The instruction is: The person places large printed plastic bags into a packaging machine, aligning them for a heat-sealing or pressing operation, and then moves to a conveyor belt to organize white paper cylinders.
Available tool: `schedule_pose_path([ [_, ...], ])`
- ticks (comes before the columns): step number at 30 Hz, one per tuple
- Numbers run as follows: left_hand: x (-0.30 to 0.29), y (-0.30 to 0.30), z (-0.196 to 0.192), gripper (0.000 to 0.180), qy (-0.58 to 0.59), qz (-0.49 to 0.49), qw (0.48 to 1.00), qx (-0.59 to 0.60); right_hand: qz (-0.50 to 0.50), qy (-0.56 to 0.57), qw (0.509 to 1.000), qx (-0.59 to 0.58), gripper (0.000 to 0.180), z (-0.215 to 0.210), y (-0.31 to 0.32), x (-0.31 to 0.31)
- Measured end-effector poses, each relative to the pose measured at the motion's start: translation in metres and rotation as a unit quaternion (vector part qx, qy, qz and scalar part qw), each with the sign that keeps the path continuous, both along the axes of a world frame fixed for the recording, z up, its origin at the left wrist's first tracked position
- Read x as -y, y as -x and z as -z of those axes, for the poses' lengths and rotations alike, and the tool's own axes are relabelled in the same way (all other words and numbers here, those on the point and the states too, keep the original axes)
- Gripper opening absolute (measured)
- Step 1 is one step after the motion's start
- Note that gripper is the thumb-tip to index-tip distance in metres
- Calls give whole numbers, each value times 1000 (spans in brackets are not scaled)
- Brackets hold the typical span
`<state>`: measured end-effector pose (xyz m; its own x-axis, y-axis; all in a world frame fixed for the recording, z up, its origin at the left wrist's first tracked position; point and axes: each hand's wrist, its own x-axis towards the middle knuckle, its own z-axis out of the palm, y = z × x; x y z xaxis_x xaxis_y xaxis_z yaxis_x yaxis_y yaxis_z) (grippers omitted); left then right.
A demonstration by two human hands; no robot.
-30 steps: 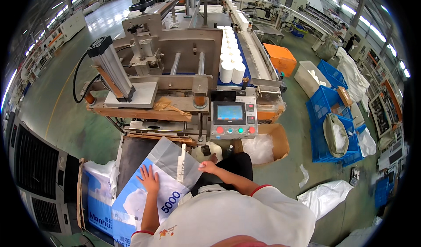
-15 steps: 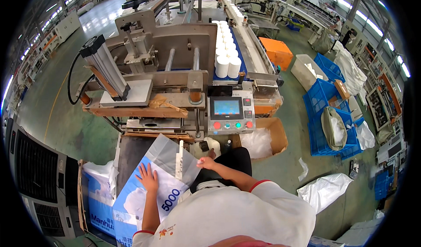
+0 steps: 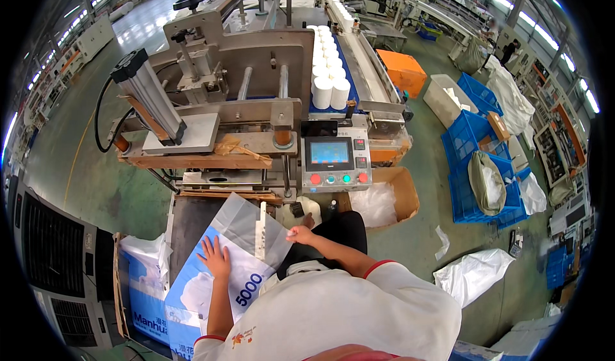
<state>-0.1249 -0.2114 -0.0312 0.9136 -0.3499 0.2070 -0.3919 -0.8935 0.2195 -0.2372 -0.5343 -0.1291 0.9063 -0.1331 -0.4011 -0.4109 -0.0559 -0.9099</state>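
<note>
A blue and white plastic bag (image 3: 237, 258) with a clear upper part lies flat on a dark work surface (image 3: 186, 223) in front of me. My left hand (image 3: 214, 257) rests flat on its left side, fingers spread. My right hand (image 3: 300, 235) pinches the bag's right edge near the white handle strip (image 3: 261, 229). Beyond the bag stands a metal packing machine (image 3: 237, 105) with a touch-screen control panel (image 3: 334, 160). White paper rolls (image 3: 330, 82) line up on its blue conveyor.
A stack of printed bags (image 3: 141, 284) lies at my left beside a grey cabinet (image 3: 54, 258). A cardboard box (image 3: 391, 197) with white plastic sits to the right. Blue crates (image 3: 477, 169), an orange bin (image 3: 400, 69) and white sacks (image 3: 474, 271) stand on the green floor.
My view has shifted a little lower and closer to the machine. Both hands stay on the bag in nearly the same places.
</note>
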Motion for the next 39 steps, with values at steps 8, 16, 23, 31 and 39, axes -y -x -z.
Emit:
schedule_pose_path([
  [8, 0, 0, 1, 52, -9, 0, 1000, 5, -1, 10, 1000, 4, 25, 14, -1, 1],
  [16, 1, 0, -1, 52, -11, -1, 1000, 1, -5, 19, 1000, 5, 26, 18, -2, 3],
  [23, 2, -1, 0, 52, -4, 3, 1000, -1, -3, 39, 999, 2, 29, 19, -1, 3],
  [31, 2, 0, 1, 52, -4, 2, 1000, 1, -6, 24, 1000, -4, 28, 19, -1, 3],
  [39, 3, -1, 0, 52, -9, 1, 1000, 0, 4, 24, 1000, 5, 23, 26, -2, 2],
])
